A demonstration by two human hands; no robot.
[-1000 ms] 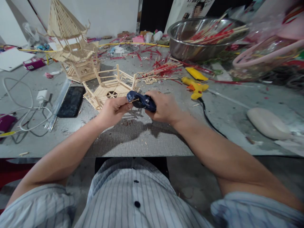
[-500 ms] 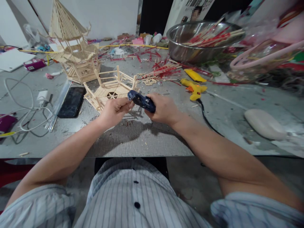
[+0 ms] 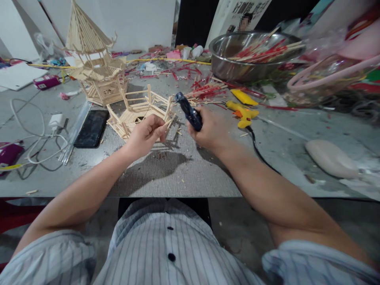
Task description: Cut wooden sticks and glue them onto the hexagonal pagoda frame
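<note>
My right hand [image 3: 208,128] grips a dark blue glue gun [image 3: 188,111], its nozzle tilted up and away toward the far left. My left hand [image 3: 145,136] pinches a short thin wooden stick [image 3: 168,124] between thumb and fingers, close to the near edge of a low hexagonal stick-built base [image 3: 139,113]. The two hands are a little apart above the grey table [image 3: 178,170]. Behind the base stands a tall pagoda model [image 3: 95,67] made of the same pale sticks.
A black phone [image 3: 91,128] lies left of the base, beside a white charger and cable [image 3: 55,122]. A yellow glue gun [image 3: 243,113] lies right of my hand. A steel bowl [image 3: 246,55] of red-tipped sticks stands behind, with loose sticks [image 3: 204,90] scattered.
The hands have separated: the glue gun swung from lying across toward the stick to pointing up and away, and my left hand drew the stick back toward the hexagonal base.
</note>
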